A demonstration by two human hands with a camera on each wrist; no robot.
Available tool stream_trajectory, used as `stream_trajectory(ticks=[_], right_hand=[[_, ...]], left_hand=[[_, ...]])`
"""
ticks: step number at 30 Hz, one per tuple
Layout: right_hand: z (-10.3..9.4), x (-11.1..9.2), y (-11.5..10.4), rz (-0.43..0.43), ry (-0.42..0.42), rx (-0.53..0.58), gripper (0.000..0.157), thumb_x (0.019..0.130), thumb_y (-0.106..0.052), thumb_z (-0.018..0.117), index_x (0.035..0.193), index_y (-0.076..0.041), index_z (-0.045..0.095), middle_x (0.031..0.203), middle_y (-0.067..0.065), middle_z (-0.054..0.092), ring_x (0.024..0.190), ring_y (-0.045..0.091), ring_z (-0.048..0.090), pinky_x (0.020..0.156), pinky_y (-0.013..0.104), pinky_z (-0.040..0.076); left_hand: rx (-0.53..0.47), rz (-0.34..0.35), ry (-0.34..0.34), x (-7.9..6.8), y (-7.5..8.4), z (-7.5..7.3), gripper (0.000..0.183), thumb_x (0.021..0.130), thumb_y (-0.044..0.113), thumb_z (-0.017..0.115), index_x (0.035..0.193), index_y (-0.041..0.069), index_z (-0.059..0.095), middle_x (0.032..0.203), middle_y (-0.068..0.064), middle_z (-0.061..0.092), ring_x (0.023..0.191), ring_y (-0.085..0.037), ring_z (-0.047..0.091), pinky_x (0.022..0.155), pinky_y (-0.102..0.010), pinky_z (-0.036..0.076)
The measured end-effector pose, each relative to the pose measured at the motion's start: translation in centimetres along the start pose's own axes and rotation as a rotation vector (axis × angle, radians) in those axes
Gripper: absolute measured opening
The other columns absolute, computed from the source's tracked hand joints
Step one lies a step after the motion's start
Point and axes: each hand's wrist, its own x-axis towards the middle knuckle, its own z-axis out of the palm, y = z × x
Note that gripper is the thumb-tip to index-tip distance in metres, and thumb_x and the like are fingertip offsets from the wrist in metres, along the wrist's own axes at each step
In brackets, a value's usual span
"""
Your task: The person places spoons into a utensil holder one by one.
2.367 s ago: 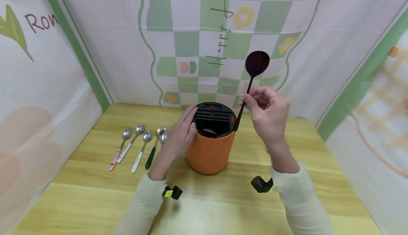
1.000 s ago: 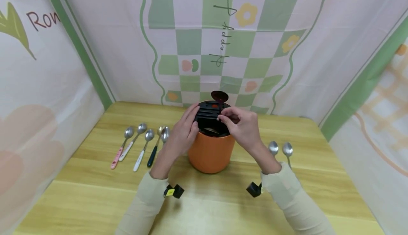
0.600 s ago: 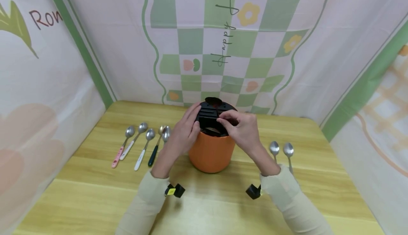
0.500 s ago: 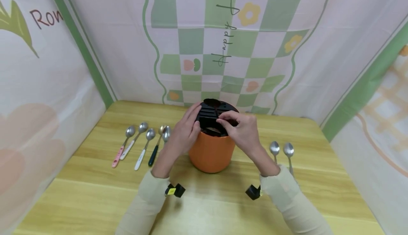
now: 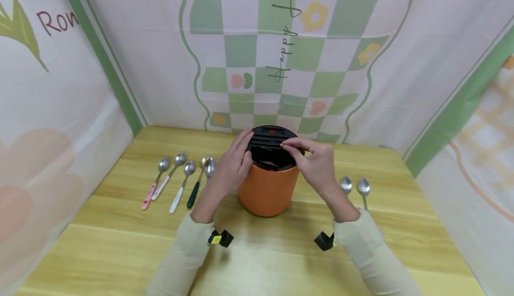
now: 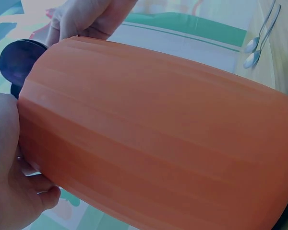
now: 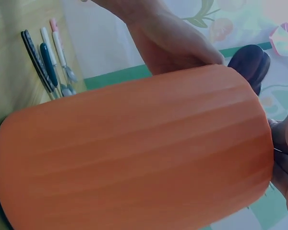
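An orange utensil holder (image 5: 267,191) stands upright on the table, with a slotted black insert (image 5: 268,141) in its top. My left hand (image 5: 230,166) grips its upper left edge, thumb toward the front and fingers along the side. My right hand (image 5: 315,160) is at the right side of the opening, thumb and index fingertip close together, with nothing visible between them. Dark ladle bowls (image 6: 20,63) stick out above the rim in the left wrist view, two overlapping. In the right wrist view the ladle bowls (image 7: 249,67) also overlap. Their handles are hidden inside the holder.
Several spoons lie left of the holder, among them a pink-handled spoon (image 5: 151,189) and a dark-handled spoon (image 5: 194,194). Two metal spoons (image 5: 363,189) lie at the right, partly behind my right forearm. A patterned cloth (image 5: 281,42) hangs behind the wooden table (image 5: 273,260).
My right hand brought the dark ladle from the right over the holder and lowered it, handle first, into the front opening. The hand then shifted slightly right, apparently off the ladle. The left hand stayed put.
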Motion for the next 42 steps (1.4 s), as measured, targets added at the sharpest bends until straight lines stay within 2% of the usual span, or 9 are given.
stream_trajectory(ticks=[4, 8, 14, 24, 31, 36, 39, 40, 42], right_hand=[[-0.8, -0.2, 0.4, 0.031, 0.024, 0.013, 0.008, 0.084, 0.003, 0.074, 0.089, -0.001, 0.079, 0.087, 0.015, 0.077, 0.084, -0.017, 0.065, 0.073, 0.007, 0.053], [-1.8, -0.4, 1.0, 0.060, 0.055, 0.015, 0.009, 0.083, 0.005, 0.074, 0.090, 0.001, 0.078, 0.087, 0.017, 0.077, 0.081, -0.016, 0.066, 0.071, 0.007, 0.053], [-3.6, -0.9, 2.0, 0.109, 0.090, -0.046, 0.007, 0.083, 0.002, 0.076, 0.090, 0.001, 0.078, 0.086, 0.018, 0.076, 0.079, -0.018, 0.064, 0.068, 0.004, 0.050], [-6.1, -3.0, 3.6, 0.209, 0.080, -0.114, 0.007, 0.085, -0.002, 0.075, 0.090, -0.001, 0.079, 0.085, 0.018, 0.076, 0.074, -0.015, 0.064, 0.064, 0.003, 0.048], [-7.8, -5.0, 5.2, 0.295, 0.011, -0.182, 0.009, 0.086, -0.002, 0.074, 0.093, 0.002, 0.077, 0.087, 0.020, 0.076, 0.073, -0.020, 0.062, 0.064, 0.001, 0.048], [-8.7, -6.2, 6.0, 0.370, -0.067, -0.258, 0.013, 0.088, -0.004, 0.073, 0.098, 0.005, 0.075, 0.090, 0.021, 0.076, 0.073, -0.027, 0.056, 0.066, 0.000, 0.047], [-9.2, -6.9, 6.3, 0.430, -0.125, -0.274, 0.016, 0.088, -0.002, 0.071, 0.102, 0.007, 0.073, 0.093, 0.023, 0.075, 0.074, -0.026, 0.056, 0.066, 0.000, 0.048], [-9.3, -7.1, 6.4, 0.447, -0.143, -0.284, 0.017, 0.088, -0.001, 0.071, 0.103, 0.007, 0.073, 0.094, 0.024, 0.075, 0.075, -0.025, 0.057, 0.066, 0.001, 0.048], [-9.6, -7.5, 6.5, 0.475, -0.181, -0.308, 0.019, 0.088, 0.000, 0.071, 0.106, 0.008, 0.072, 0.096, 0.024, 0.075, 0.077, -0.009, 0.069, 0.066, 0.000, 0.048]], left_hand=[[0.001, 0.001, -0.007, 0.1, 0.1, -0.1, 0.056, 0.101, 0.022, 0.030, 0.153, 0.001, 0.034, 0.163, -0.009, 0.030, 0.145, -0.027, 0.039, 0.118, -0.043, 0.037], [0.004, 0.001, -0.015, 0.2, 0.1, -0.1, 0.057, 0.101, 0.023, 0.030, 0.153, 0.001, 0.034, 0.163, -0.009, 0.030, 0.146, -0.026, 0.038, 0.118, -0.043, 0.037], [0.002, -0.008, -0.026, 0.3, 0.2, -0.2, 0.058, 0.101, 0.024, 0.028, 0.154, 0.002, 0.033, 0.164, -0.008, 0.028, 0.146, -0.027, 0.038, 0.118, -0.044, 0.037], [0.001, 0.011, 0.006, 0.1, 0.0, -0.1, 0.056, 0.101, 0.021, 0.031, 0.153, 0.000, 0.036, 0.162, -0.010, 0.031, 0.145, -0.028, 0.040, 0.117, -0.044, 0.038], [0.002, 0.013, 0.015, -0.1, -0.2, 0.0, 0.056, 0.100, 0.021, 0.031, 0.152, 0.000, 0.036, 0.162, -0.010, 0.032, 0.145, -0.028, 0.040, 0.117, -0.043, 0.038], [-0.008, 0.015, 0.021, 0.0, -0.1, 0.0, 0.056, 0.101, 0.022, 0.031, 0.152, 0.000, 0.036, 0.162, -0.010, 0.032, 0.145, -0.027, 0.040, 0.117, -0.044, 0.038], [-0.005, 0.015, 0.017, 0.0, -0.2, 0.0, 0.056, 0.101, 0.021, 0.031, 0.152, 0.000, 0.036, 0.162, -0.010, 0.031, 0.145, -0.027, 0.039, 0.117, -0.043, 0.037], [-0.004, 0.014, 0.015, 0.0, -0.2, 0.0, 0.056, 0.101, 0.021, 0.031, 0.153, 0.000, 0.036, 0.163, -0.010, 0.031, 0.146, -0.027, 0.039, 0.118, -0.043, 0.037], [-0.001, 0.011, 0.009, 0.0, -0.2, 0.0, 0.056, 0.101, 0.022, 0.031, 0.153, 0.000, 0.035, 0.163, -0.009, 0.030, 0.146, -0.026, 0.038, 0.118, -0.043, 0.037]])
